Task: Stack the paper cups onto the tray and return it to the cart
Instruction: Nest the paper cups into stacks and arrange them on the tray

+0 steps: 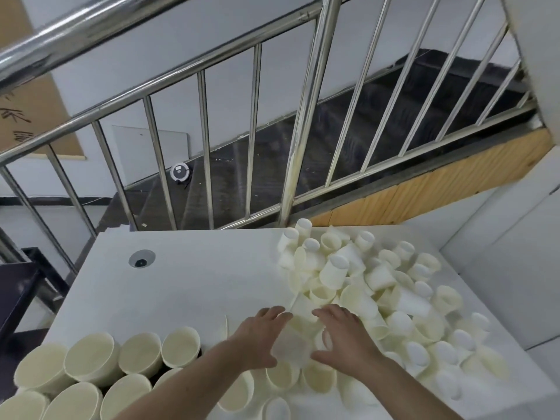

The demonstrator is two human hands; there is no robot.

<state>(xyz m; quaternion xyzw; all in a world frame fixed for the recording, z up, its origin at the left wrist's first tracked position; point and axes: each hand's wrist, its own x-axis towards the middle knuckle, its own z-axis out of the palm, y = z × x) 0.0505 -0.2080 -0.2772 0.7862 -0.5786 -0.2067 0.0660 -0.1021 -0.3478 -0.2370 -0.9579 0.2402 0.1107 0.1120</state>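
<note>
left hand (pixel 261 338), right hand (pixel 342 341): fingers spread, holding nothing | white table (pixel 188 286) | steel railing (pixel 303 122), stairwell

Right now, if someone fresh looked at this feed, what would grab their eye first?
The big heap of loose paper cups sprawled over the right half of the white table. Next, the left hand and right hand, fingers spread, reaching into the heap's near edge. Then the upright cup stacks crowded at the near left corner, and the steel railing behind the table.
</note>
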